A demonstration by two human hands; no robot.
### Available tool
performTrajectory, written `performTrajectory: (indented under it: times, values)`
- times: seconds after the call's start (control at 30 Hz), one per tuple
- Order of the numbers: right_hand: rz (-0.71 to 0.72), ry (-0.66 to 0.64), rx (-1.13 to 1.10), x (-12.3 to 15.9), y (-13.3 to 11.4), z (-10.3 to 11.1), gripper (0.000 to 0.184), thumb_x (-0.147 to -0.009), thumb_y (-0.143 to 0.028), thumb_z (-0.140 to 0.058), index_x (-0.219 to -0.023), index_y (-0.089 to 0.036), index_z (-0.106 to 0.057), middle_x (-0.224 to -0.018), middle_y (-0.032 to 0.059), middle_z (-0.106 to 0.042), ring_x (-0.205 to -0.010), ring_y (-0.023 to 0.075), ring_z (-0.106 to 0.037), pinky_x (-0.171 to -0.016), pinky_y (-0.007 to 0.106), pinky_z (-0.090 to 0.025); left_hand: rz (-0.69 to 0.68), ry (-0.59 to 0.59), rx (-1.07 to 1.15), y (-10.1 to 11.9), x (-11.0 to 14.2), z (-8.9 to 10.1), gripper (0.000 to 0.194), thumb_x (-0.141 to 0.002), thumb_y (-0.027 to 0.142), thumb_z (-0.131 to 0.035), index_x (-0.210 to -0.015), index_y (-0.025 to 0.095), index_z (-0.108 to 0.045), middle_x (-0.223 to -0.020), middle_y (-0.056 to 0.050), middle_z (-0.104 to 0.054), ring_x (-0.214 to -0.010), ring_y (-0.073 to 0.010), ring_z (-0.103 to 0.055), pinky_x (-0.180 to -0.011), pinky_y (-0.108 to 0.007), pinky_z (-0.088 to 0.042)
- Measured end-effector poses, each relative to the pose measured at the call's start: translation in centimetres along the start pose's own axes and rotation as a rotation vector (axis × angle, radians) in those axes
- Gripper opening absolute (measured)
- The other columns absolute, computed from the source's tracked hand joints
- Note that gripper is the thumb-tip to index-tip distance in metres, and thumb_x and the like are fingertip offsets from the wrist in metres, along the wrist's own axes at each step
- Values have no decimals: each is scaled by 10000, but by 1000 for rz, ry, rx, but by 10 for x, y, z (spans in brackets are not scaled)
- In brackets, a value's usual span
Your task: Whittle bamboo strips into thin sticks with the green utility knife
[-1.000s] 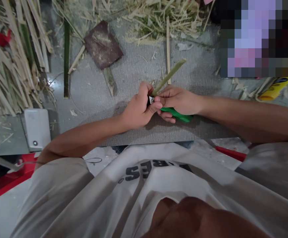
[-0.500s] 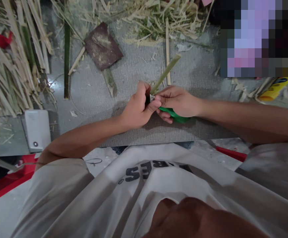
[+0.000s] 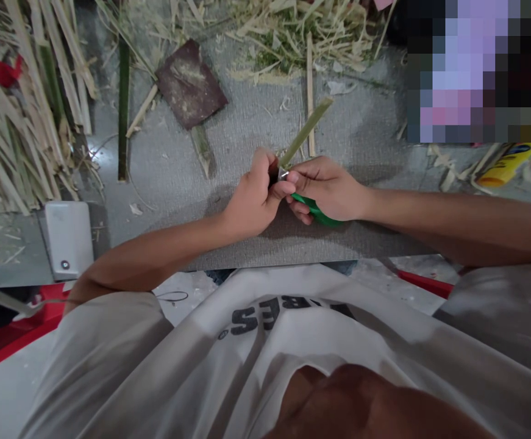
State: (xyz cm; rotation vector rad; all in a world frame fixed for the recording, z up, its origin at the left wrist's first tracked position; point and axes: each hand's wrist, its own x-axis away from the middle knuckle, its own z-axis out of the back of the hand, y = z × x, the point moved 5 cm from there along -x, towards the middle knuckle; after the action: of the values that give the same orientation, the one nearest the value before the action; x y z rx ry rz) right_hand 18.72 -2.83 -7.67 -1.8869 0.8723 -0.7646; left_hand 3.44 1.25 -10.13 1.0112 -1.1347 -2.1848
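Close together over the near part of the table, my two hands meet at a bamboo strip [image 3: 308, 129]. My left hand [image 3: 256, 195] is closed round its lower end, and the strip points up and to the right. In my right hand [image 3: 331, 189] is a green-handled blade [image 3: 322, 213], gripped with the fingers wrapped about the handle. Its short metal part shows at the strip's lower end, by my left thumb. My fingers hide most of the metal, so I cannot tell whether it is a knife or scissors.
Bamboo sticks [image 3: 11, 158] are piled at the left, near a white power-bank-like box [image 3: 69, 238]. A brown sandpaper square [image 3: 192, 84] lies over a pointed bamboo piece [image 3: 201, 152]. Shavings [image 3: 302, 36] heap at the back; a yellow glue tube [image 3: 512, 164] lies right.
My right hand and the green handle have shifted slightly up and left. The bamboo strip's tip has moved a little left; my left hand stays almost in place.
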Motion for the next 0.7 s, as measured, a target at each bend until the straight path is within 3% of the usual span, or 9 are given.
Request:
performTrajectory:
  times: [0.13,0.27,0.57,0.7]
  values:
    - [-133,-102,-45,0,1,1,634,-1054,-728,-804,-819,-189,-568,-592,-42,-529,-454,120,-584,-423,226,-520,-18,11,-13,4,-3,1,598,-1045,838,-585,-1158,272,-430,-842,51,-472,-648,-120,-503,-611,-315,-409]
    - [-223,-188,-67,1,-1,3,589,-1086,-686,-787,-849,-184,-588,-593,-43,-506,-461,134,-602,-417,234,-500,-7,-3,-11,6,-3,1,578,-1077,829,-543,-1141,269,-412,-883,42,-507,-664,-113,-522,-649,-317,-416]
    - [8,-4,45,1,1,1,624,-1111,-743,-709,-881,-180,-568,-635,-42,-534,-490,97,-559,-469,210,-507,72,12,22,-3,-3,-1,587,-1073,856,-506,-1081,276,-423,-857,27,-549,-661,-149,-532,-616,-343,-394]
    - [-52,-60,33,1,0,1,632,-1092,-752,-731,-864,-184,-571,-635,-32,-551,-494,114,-592,-469,228,-526,60,-7,20,2,-4,0,563,-1086,823,-545,-1082,275,-416,-819,53,-474,-618,-123,-461,-590,-321,-349]
